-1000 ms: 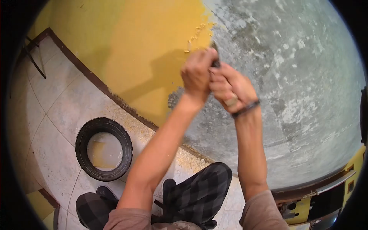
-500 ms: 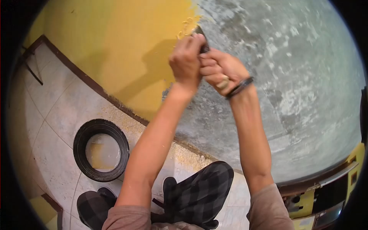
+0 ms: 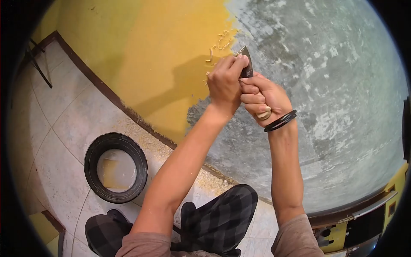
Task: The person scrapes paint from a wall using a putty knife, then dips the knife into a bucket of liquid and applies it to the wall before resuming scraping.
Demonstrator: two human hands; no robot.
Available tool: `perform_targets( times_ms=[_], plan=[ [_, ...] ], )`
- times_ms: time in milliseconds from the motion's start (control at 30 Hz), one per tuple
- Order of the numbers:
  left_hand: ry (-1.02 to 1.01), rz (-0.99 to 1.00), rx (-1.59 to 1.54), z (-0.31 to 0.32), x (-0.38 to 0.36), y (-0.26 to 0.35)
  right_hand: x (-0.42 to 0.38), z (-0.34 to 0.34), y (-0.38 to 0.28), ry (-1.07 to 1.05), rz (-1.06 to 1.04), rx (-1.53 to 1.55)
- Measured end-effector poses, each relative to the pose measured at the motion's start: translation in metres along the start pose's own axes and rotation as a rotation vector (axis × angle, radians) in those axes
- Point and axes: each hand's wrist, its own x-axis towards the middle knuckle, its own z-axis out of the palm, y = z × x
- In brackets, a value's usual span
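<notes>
My right hand point(image 3: 267, 99) is wrapped around the wooden handle of a putty knife point(image 3: 248, 66), whose dark blade points up the wall. Fingers of my left hand point(image 3: 224, 81) are closed over the side of the blade, close to its tip, where pale scrapings cling. Behind the blade, yellow paint point(image 3: 145, 55) meets bare grey wall point(image 3: 308, 128). Loose curls of yellow paint point(image 3: 223, 40) hang on the surface just above and left of my hands. Most of the handle is hidden in my right fist.
A black bucket point(image 3: 91, 171) with a yellowish flat piece and cloudy liquid in it stands on the tiled floor point(image 3: 53, 171) at left. Paint scrapings point(image 3: 212, 182) lie along the brown skirting point(image 3: 100, 85). My bent knee point(image 3: 222, 218) is near the wall.
Both hands and the putty knife have moved down and to the right across the wall, away from the paint curls. The view has shifted slightly.
</notes>
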Motion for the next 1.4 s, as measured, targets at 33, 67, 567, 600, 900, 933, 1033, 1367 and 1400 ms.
perform_targets(
  times_ms=[33, 67, 567, 600, 900, 933, 1033, 1367, 1400],
  plan=[
    [0.052, 0.029, 0.026, 0.001, 0.005, -0.004, 0.009, -0.002, -0.003, -0.071, 0.047, 0.025],
    [0.099, 0.053, 0.045, 0.006, 0.009, -0.005, 0.017, -0.006, -0.009, -0.132, 0.094, 0.05],
    [-0.076, -0.059, -0.002, -0.007, -0.023, 0.0, 0.009, -0.025, 0.018, -0.153, 0.153, 0.051],
    [-0.053, 0.016, -0.005, -0.002, -0.029, -0.003, -0.004, -0.022, 0.029, -0.056, -0.007, 0.048],
    [-0.055, -0.022, 0.045, -0.008, -0.028, 0.002, -0.004, -0.017, 0.032, 0.018, 0.021, 0.054],
    [-0.042, -0.018, 0.058, -0.005, -0.033, 0.0, -0.012, -0.027, 0.033, 0.01, 0.01, 0.022],
    [0.064, 0.058, 0.083, 0.008, -0.038, -0.004, 0.005, -0.033, 0.03, -0.062, 0.031, 0.036],
    [0.026, 0.034, 0.039, -0.003, -0.036, -0.016, -0.006, -0.017, 0.037, 0.03, 0.0, -0.014],
    [0.017, 0.038, 0.033, -0.003, -0.032, -0.018, 0.0, -0.006, 0.036, 0.035, 0.001, -0.01]
  ],
)
